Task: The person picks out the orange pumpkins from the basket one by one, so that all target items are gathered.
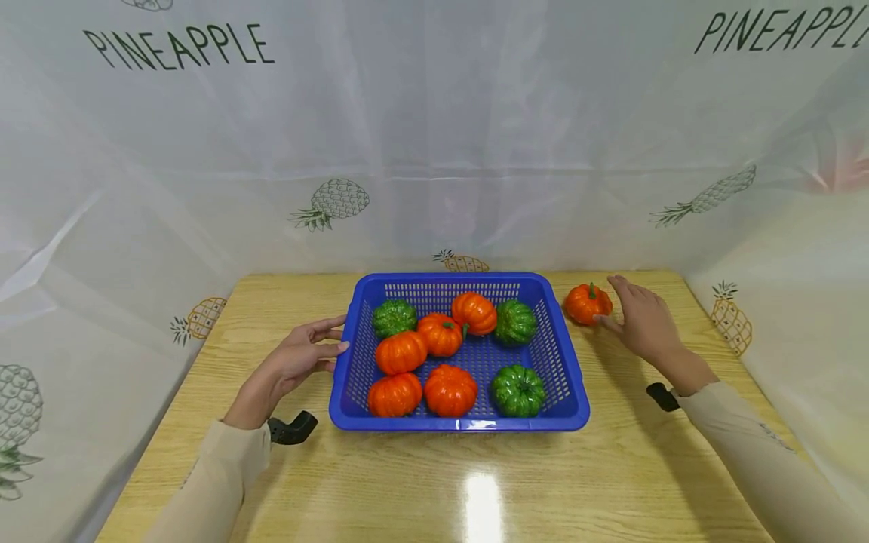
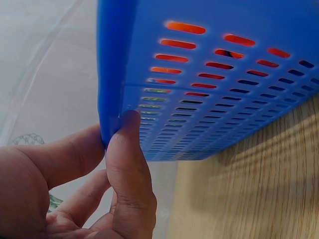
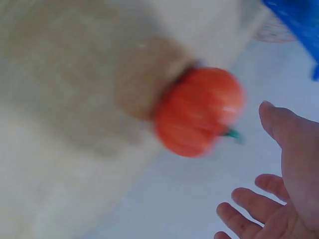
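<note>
A blue plastic basket point(image 1: 462, 424) sits on the table, holding several orange pumpkins point(image 1: 450, 390) and three green pumpkins point(image 1: 518, 391). At the basket's left side, my left hand point(image 1: 305, 353) pinches its rim; in the left wrist view the thumb and a finger lie on either side of the rim point(image 2: 113, 59). One more orange pumpkin point(image 1: 587, 304) rests on the table to the right of the basket, its green stem up. Beside that pumpkin is my right hand point(image 1: 645, 320), fingers spread and nothing held. The right wrist view has the pumpkin point(image 3: 199, 112) blurred, apart from the fingers.
The light wooden table point(image 1: 380, 483) ends at a white curtain point(image 1: 434, 136) printed with pineapples, which hangs behind and along both sides. Each wrist wears a black strap mount, the left mount point(image 1: 293, 428) close to the basket's front left corner.
</note>
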`<state>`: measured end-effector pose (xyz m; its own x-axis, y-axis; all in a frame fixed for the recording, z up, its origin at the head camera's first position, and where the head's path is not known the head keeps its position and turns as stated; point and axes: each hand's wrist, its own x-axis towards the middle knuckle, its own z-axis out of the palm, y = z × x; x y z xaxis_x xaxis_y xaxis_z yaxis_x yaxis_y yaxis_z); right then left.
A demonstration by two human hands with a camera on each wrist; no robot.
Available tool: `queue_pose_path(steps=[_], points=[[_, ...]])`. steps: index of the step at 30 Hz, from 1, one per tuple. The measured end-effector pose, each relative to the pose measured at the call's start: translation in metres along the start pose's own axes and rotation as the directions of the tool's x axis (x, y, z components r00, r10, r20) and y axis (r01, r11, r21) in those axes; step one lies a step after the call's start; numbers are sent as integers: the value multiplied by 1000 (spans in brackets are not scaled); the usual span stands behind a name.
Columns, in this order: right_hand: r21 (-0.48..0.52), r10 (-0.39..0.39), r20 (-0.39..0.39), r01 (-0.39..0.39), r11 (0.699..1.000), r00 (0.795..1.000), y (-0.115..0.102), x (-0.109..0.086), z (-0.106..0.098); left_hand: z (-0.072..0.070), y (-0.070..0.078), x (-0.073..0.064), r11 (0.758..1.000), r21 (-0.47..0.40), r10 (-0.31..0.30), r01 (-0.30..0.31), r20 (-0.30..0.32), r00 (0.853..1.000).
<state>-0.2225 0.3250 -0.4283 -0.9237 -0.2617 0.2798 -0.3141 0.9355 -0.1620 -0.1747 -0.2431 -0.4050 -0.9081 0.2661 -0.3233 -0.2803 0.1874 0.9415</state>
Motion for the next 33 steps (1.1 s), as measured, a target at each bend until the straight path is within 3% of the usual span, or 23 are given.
queue_pose_path(steps=[5,9,13,17,23,33], points=[[-1,-87,-52,87,996,995,-22,6,-28,-1,-1,0,1000,-1,13,-13,3,1000],[3,-211,-56,212,977,976,-52,14,-44,0,-2,-1,1000,-1,17,-17,1,1000],[-22,-377,-31,377,926,926,-84,22,-49,1,0,-3,1000,-1,21,-21,8,1000],[-57,-496,40,498,865,867,-112,31,-48,2,1,-3,1000,-2,21,-21,8,1000],[-71,-565,173,582,810,807,-147,47,-42,3,0,-2,1000,-13,20,-20,9,1000],[-121,-579,339,645,755,741,-176,67,-21,5,0,-3,1000,-19,19,-19,3,1000]])
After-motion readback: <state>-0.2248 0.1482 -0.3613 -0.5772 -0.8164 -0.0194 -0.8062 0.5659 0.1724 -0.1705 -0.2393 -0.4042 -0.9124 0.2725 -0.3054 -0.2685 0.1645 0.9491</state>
